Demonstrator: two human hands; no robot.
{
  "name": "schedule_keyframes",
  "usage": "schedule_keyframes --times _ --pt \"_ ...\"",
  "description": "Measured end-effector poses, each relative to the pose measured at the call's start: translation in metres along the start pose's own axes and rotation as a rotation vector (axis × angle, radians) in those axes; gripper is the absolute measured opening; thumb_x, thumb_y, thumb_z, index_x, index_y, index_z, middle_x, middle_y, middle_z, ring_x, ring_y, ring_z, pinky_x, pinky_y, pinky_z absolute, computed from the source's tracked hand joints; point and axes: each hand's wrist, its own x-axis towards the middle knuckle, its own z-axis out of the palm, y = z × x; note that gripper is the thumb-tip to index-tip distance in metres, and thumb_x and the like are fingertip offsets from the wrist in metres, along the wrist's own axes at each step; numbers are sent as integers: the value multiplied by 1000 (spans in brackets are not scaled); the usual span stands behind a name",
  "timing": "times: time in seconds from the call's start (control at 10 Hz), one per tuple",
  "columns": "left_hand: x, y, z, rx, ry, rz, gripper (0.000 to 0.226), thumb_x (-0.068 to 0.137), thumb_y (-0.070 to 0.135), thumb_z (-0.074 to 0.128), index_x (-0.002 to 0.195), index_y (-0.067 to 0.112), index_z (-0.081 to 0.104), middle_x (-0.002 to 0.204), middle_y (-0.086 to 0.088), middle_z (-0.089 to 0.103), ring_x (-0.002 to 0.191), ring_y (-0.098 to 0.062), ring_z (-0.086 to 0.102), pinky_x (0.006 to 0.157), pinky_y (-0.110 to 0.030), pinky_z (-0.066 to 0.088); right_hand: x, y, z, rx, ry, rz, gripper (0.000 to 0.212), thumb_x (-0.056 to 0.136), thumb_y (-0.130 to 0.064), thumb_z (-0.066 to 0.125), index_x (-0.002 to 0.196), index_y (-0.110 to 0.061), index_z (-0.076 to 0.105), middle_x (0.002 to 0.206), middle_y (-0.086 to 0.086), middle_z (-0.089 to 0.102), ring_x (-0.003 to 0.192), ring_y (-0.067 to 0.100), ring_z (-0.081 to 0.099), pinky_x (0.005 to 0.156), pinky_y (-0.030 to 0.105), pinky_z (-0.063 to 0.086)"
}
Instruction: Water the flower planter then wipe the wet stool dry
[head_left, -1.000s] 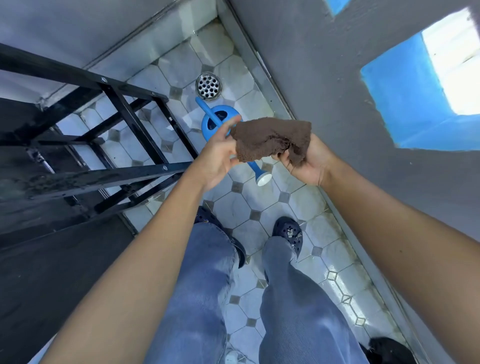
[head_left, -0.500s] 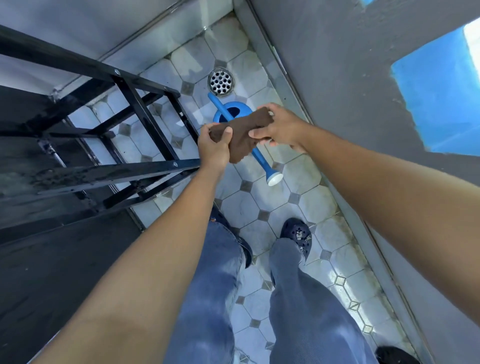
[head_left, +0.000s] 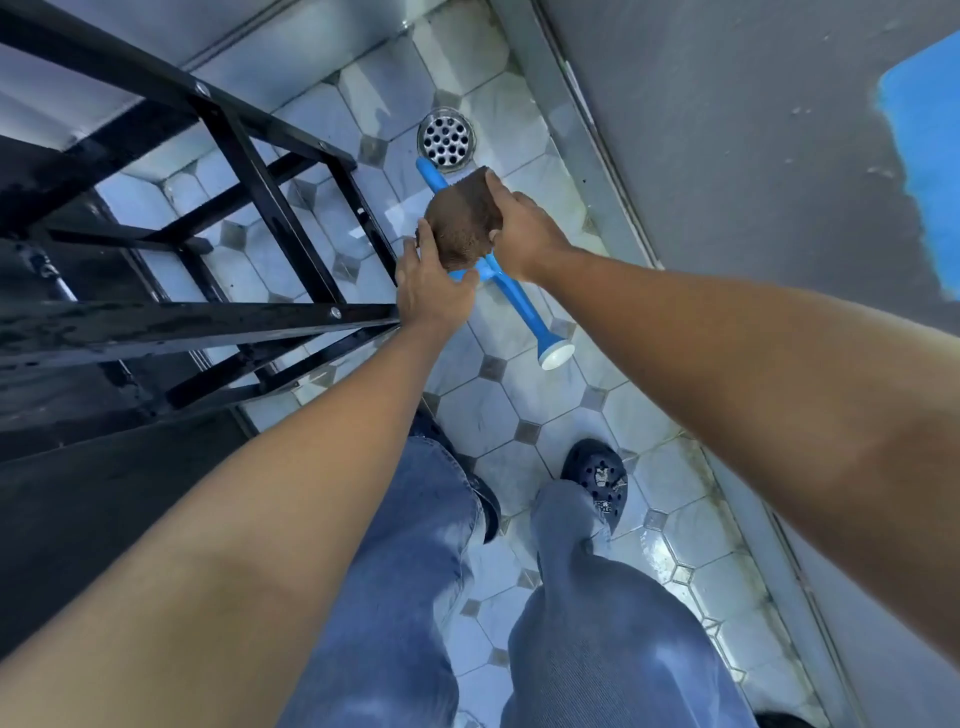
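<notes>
Holding: brown cloth (head_left: 460, 223) bunched, clamped between my left hand (head_left: 434, 291) and right hand (head_left: 519, 228).
Stool: black wet frame (head_left: 208, 322) lies left, nearer my left hand.

The blue watering can (head_left: 524, 306) lies mostly hidden: the brown cloth (head_left: 460, 221) and both hands cover its body, leaving only the spout, its white rose and a handle tip showing. The left hand (head_left: 434, 288) shows only its back, so its grip on the cloth cannot be told. The black stool (head_left: 208, 322) runs off the left edge, its seat cut off. A dark shoe (head_left: 488, 506) is largely hidden under the left jeans leg (head_left: 395, 571). The blue wall patch (head_left: 930, 145) is cut by the right edge.
</notes>
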Motion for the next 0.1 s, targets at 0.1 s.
schedule_keyframes --times 0.1 --pt "-9 -1 -13 18 -41 -21 88 94 41 59 161 19 5 168 -12 7 154 -29 10 122 -43 20 -9 -1 -7 41 59 5 73 100 -14 44 157 -34 3 162 11 20 141 34 33 112 46 36"
